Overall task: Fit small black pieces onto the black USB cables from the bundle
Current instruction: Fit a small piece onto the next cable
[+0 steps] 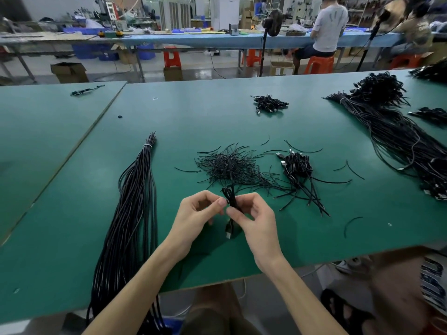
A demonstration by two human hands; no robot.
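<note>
Two hands (198, 215) (254, 217) pinch one folded USB cable (231, 201).

One wide-angle view, worn on the person's head, faces forward and down across the green surface (242, 122). It sits close above the surface's near edge, with the left hand (196, 213) and right hand (256, 221) low and central. Above the surface's far edge it takes in the room (193, 66) beyond; straight edges bow outward.
</note>
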